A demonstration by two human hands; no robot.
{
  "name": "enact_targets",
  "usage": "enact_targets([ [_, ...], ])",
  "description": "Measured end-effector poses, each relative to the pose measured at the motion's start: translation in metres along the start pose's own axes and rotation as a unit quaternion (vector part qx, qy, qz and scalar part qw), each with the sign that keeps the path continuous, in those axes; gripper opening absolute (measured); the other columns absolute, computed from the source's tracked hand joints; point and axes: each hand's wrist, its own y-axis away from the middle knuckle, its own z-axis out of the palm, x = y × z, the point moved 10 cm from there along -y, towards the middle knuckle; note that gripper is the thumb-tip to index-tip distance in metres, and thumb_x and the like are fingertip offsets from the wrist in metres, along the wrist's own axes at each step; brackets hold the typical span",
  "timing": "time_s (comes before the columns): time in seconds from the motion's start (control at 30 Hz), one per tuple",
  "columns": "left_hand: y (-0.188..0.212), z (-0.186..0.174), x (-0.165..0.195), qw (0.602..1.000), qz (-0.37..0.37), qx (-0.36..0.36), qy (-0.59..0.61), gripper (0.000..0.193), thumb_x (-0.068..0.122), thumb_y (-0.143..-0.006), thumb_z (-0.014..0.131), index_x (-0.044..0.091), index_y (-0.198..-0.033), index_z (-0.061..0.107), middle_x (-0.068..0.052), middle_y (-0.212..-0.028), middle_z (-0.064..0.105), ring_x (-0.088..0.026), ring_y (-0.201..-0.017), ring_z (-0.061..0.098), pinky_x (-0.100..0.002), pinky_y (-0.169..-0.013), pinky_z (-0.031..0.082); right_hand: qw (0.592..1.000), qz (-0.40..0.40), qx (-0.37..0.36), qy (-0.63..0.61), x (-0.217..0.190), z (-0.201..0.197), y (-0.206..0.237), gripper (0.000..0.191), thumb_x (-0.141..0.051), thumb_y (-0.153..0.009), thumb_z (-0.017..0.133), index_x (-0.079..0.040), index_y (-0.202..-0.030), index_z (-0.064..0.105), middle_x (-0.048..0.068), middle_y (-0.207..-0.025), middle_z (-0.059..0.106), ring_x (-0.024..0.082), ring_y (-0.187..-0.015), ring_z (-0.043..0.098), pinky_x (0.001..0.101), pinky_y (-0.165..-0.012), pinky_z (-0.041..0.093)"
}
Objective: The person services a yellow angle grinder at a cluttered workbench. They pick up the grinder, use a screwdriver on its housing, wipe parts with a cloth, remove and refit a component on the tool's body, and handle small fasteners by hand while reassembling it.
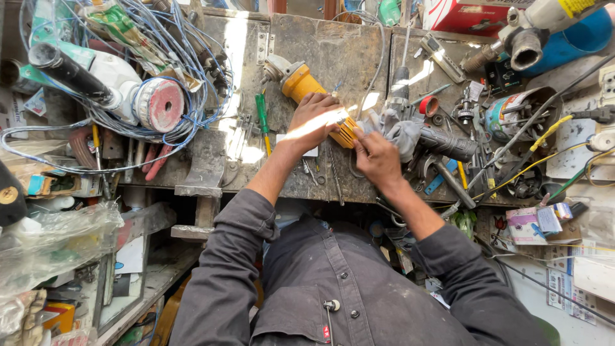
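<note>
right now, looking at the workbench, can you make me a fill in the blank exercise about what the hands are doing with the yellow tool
1. The left hand rests on top of a ____-bodied angle grinder lying on the worn metal workbench.
2. The right hand works at the grinder's ____ end, away from its metal head.
3. A screwdriver with a ____ handle lies just left of the left hand.
4. The tangle of blue wires sits at the bench's ____ side.

Missing words: yellow; rear; green; left
</note>
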Motion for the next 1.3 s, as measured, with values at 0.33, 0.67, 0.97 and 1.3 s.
enact_targets([
  [0.33,-0.010,0.006,-0.007,0.999,-0.017,-0.050,0.003,0.048,0.036,-0.079,0.084,0.012,-0.119,0.072,-0.001,-0.123,0.068,-0.024,-0.123,0.055,-0.040,-0.111,0.036,0.999,-0.017,-0.030,-0.004,0.009,-0.004,-0.006,0.025,-0.018,-0.098,0.071,-0.013,-0.122,0.075,0.013,-0.081,0.065,0.033,-0.070,0.066,0.0438,-0.062,0.051],
  [0.67,-0.003,0.007,-0.011,1.000,-0.004,-0.016,0.023,0.058,0.036,-0.076,0.084,0.011,-0.126,0.069,-0.002,-0.131,0.065,-0.024,-0.128,0.052,-0.042,-0.113,0.033,0.995,0.006,0.079,-0.053,0.002,0.003,0.008,0.030,-0.013,-0.100,0.069,-0.011,-0.130,0.071,0.012,-0.079,0.062,0.030,-0.067,0.063,0.0415,-0.062,0.051],
  [0.97,-0.005,0.010,-0.013,0.999,0.006,-0.020,0.025,0.055,0.032,-0.076,0.085,0.011,-0.125,0.069,-0.002,-0.131,0.065,-0.024,-0.129,0.053,-0.042,-0.112,0.034,0.999,0.006,0.040,-0.014,-0.009,-0.001,0.013,0.029,-0.017,-0.098,0.071,-0.014,-0.127,0.072,0.011,-0.081,0.064,0.032,-0.068,0.065,0.0442,-0.060,0.052],
  [1.3,-0.007,0.007,-0.011,0.999,0.011,-0.026,0.022,0.053,0.032,-0.078,0.082,0.011,-0.125,0.069,-0.002,-0.129,0.065,-0.024,-0.126,0.053,-0.041,-0.111,0.034,0.991,-0.007,0.093,0.095,-0.018,0.012,0.016,0.036,-0.019,-0.099,0.070,-0.016,-0.134,0.070,0.009,-0.083,0.060,0.031,-0.062,0.064,0.0437,-0.055,0.053],
])
